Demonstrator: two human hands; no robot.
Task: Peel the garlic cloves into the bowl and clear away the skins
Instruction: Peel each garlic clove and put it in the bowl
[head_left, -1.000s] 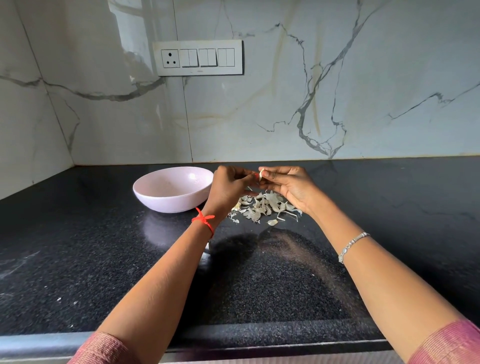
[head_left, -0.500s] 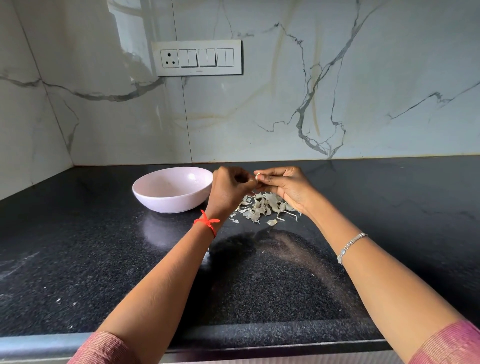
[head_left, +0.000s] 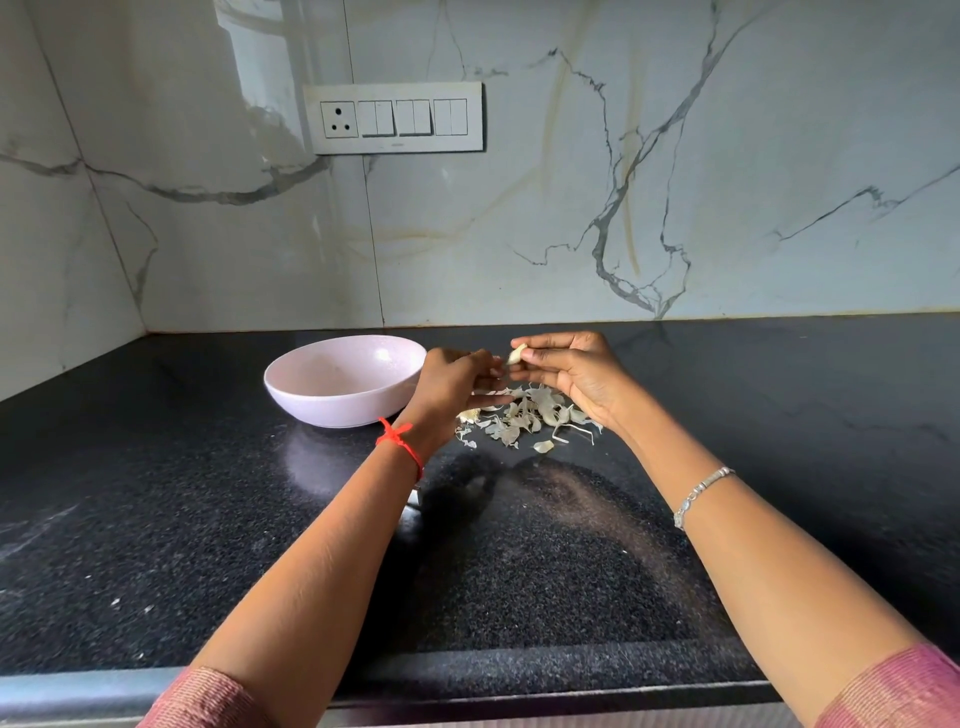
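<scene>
The right hand (head_left: 576, 374) pinches a garlic clove (head_left: 517, 354) between thumb and fingertips, above the heap of skins (head_left: 524, 415) that lies under both hands on the tabletop (head_left: 156, 493). The left hand (head_left: 452, 379) has its fingers curled at the clove's end; I cannot tell whether it grips a scrap of skin. A hard tug could flick the small clove down among the skins. The bowl (head_left: 311, 400) stands just left of the left hand, which itself lies between clove and bowl. A switch panel (head_left: 395, 118) sits on the wall well beyond.
</scene>
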